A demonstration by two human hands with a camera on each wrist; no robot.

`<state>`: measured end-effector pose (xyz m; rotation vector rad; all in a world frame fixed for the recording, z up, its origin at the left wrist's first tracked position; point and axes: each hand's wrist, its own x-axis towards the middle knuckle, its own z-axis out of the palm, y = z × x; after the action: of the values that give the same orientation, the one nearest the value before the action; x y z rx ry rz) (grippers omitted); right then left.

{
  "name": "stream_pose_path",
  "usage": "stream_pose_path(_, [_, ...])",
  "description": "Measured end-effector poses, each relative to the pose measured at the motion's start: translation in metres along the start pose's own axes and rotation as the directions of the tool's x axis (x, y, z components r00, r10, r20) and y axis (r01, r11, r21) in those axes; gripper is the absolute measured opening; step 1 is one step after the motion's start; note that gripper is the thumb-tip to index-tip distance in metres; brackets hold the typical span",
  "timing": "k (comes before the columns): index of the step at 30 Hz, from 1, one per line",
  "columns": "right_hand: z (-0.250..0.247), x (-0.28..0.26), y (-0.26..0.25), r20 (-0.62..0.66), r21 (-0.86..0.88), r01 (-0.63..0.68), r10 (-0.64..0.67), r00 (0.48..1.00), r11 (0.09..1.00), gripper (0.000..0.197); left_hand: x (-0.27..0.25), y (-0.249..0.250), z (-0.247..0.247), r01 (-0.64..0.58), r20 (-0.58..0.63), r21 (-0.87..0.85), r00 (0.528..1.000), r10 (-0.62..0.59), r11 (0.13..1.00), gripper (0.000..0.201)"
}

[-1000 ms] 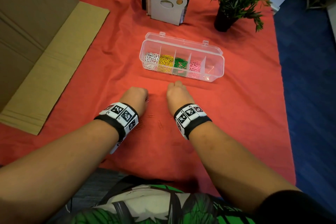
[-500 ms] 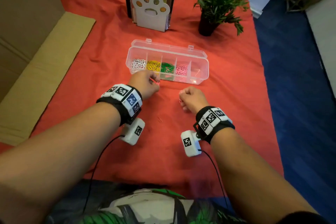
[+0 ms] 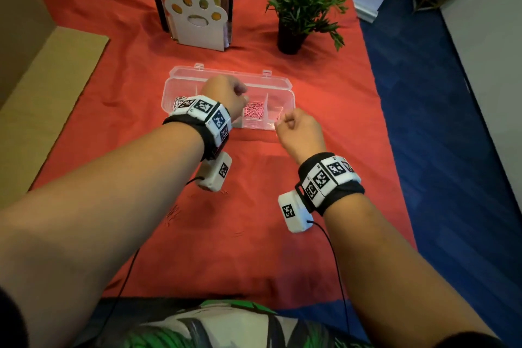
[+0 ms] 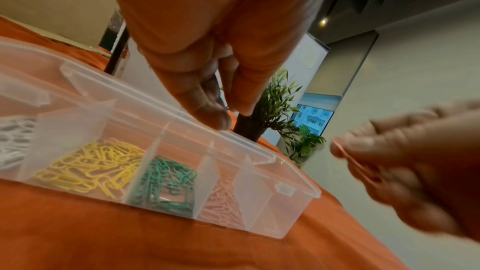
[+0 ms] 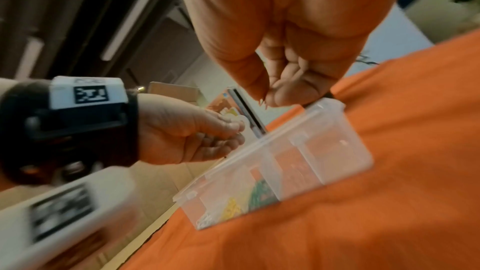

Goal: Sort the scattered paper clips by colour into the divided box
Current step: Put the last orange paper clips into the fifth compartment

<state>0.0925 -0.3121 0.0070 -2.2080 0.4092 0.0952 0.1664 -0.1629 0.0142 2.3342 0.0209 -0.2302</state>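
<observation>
The clear divided box [image 3: 285,87] lies open on the red cloth, holding white [image 3: 178,103], yellow [image 4: 91,163], green [image 4: 166,182] and pink clips [image 3: 254,113] in separate compartments. My left hand [image 3: 243,97] hovers over the box's middle, thumb pressed to the fingertips [image 4: 221,118]; what it pinches is hidden. At the box's front right corner my right hand [image 3: 284,118] pinches red clips [image 4: 358,163] between thumb and fingers. A few loose red clips [image 3: 173,212] lie on the cloth near me.
A paw-shaped bookend with books [image 3: 197,20] and a potted plant [image 3: 299,3] stand behind the box. Flattened cardboard [image 3: 42,93] lies along the left. The table's right edge [image 3: 395,150] drops to blue floor.
Both hands have lifted off the cloth and moved forward. The left hand went from in front of the box to above it; the right reached the front right corner.
</observation>
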Motion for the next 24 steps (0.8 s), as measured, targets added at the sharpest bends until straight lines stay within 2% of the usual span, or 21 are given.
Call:
stream_pose_path(3, [0.001, 0.012, -0.028, -0.102, -0.055, 0.157, -0.162, 0.981, 0.986, 0.009, -0.017, -0.018, -0.013, -0.019, -0.022, -0.019, 1.000, 0.019, 1.000, 0.022])
stream_pose_path(5, [0.007, 0.023, -0.038, -0.110, -0.115, 0.180, -0.192, 0.975, 0.977, 0.016, -0.032, -0.034, -0.023, -0.019, -0.025, -0.001, 1.000, 0.019, 1.000, 0.023])
stream_pose_path(7, [0.017, 0.033, -0.042, -0.034, -0.207, 0.158, -0.169, 0.985, 0.965, 0.023, -0.049, -0.056, -0.035, 0.007, -0.034, 0.046, 0.999, -0.006, 0.999, 0.024])
stream_pose_path(9, [0.027, 0.035, -0.043, 0.013, -0.289, 0.161, -0.164, 0.986, 0.944, 0.028, -0.064, -0.079, -0.047, 0.058, 0.007, 0.103, 0.998, -0.059, 0.993, 0.030])
stream_pose_path(12, [0.037, 0.024, -0.042, 0.045, -0.257, 0.187, -0.182, 0.982, 0.948, 0.028, -0.085, -0.113, -0.058, 0.129, 0.098, 0.193, 0.984, -0.150, 0.973, 0.044])
stream_pose_path(15, [0.047, 0.001, -0.032, 0.179, -0.246, 0.223, -0.182, 0.967, 0.943, 0.028, -0.103, -0.141, -0.063, 0.176, 0.154, 0.283, 0.962, -0.225, 0.943, 0.066])
stream_pose_path(20, [0.070, -0.038, -0.005, 0.419, -0.385, 0.255, -0.078, 0.905, 0.887, 0.027, -0.125, -0.154, -0.062, 0.193, 0.250, 0.404, 0.917, -0.311, 0.894, 0.105])
stream_pose_path(24, [0.080, -0.065, 0.006, 0.466, -0.507, 0.262, 0.005, 0.885, 0.821, 0.046, -0.136, -0.154, -0.055, 0.163, 0.281, 0.439, 0.909, -0.307, 0.884, 0.115])
